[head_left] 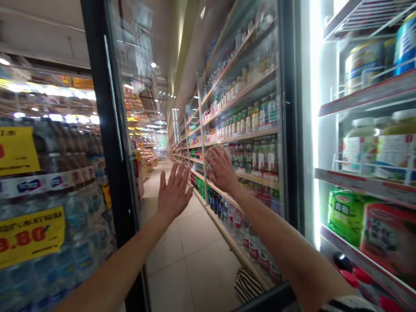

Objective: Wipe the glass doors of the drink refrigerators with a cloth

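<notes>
A glass door with a black frame [112,130] stands in front of me beside a lit fridge. My left hand [174,190] is open against the pane, fingers spread and palm toward the glass. Higher and to the right, my right hand [222,167] presses a pale crumpled cloth [211,154] to the glass. Part of the cloth is hidden under the fingers, and blur softens its outline. Both forearms reach up from the bottom of the view.
On the right, fridge shelves [364,184] hold bottles, cans and a green carton [347,214]. Stacked bottle packs [78,216] with yellow price signs [32,236] stand at left. Long drink shelves [240,89] and a tiled floor [182,260] show in the pane.
</notes>
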A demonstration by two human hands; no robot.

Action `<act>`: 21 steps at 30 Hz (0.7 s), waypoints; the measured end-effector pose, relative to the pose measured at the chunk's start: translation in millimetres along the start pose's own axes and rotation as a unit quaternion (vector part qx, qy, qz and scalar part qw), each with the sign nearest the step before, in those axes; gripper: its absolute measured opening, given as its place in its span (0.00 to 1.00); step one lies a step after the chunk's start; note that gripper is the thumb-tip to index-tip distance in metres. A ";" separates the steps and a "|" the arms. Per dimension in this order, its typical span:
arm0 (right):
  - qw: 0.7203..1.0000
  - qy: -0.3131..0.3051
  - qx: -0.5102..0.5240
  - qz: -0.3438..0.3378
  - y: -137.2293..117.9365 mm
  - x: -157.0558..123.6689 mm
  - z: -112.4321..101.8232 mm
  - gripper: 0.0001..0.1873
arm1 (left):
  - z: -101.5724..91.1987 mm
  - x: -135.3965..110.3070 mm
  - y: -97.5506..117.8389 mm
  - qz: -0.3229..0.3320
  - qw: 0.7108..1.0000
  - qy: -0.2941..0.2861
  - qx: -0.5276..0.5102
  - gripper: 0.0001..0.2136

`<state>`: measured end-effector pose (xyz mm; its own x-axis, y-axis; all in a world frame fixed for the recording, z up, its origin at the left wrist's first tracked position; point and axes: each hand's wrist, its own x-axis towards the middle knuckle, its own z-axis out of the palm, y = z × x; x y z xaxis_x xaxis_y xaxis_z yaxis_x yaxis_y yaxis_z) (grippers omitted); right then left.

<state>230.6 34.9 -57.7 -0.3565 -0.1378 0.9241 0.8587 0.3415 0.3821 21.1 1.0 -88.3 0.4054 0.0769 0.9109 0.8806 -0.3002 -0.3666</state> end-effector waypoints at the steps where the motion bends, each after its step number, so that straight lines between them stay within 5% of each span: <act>1: 0.999 0.024 -0.016 0.046 9.1 -2.8 -0.8 0.24 | 2.7 0.5 0.2 -0.002 1.000 0.003 0.002 0.28; 4: 0.976 0.085 -0.048 0.193 27.5 -12.5 -3.7 0.25 | 6.9 -2.0 -0.6 0.004 1.000 0.012 0.012 0.29; 6: 0.975 0.079 -0.039 0.204 21.9 -20.9 -6.9 0.26 | 7.2 -3.7 -1.1 0.006 1.000 0.015 0.019 0.29; 12: 0.995 -0.072 0.026 -0.069 -7.3 -43.3 -15.2 0.23 | 5.7 -2.9 0.4 -0.003 1.000 0.017 0.018 0.28; 15: 0.996 0.019 -0.008 0.091 14.8 -42.4 -12.0 0.23 | 6.6 -3.3 2.2 -0.010 1.000 0.018 0.019 0.28; 18: 0.953 0.105 -0.047 0.281 26.2 -41.2 -7.3 0.25 | 8.2 -4.2 3.4 -0.017 1.000 0.016 0.012 0.28; 21: 0.972 0.057 -0.028 0.227 11.7 -47.7 -7.0 0.25 | 9.8 -4.5 3.8 -0.020 1.000 0.015 -0.002 0.28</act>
<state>260.3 38.9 -97.3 0.1037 -0.0888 0.9906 0.9381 0.3398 -0.0677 25.1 8.9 -95.7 0.3621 0.0602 0.9302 0.8949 -0.3018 -0.3288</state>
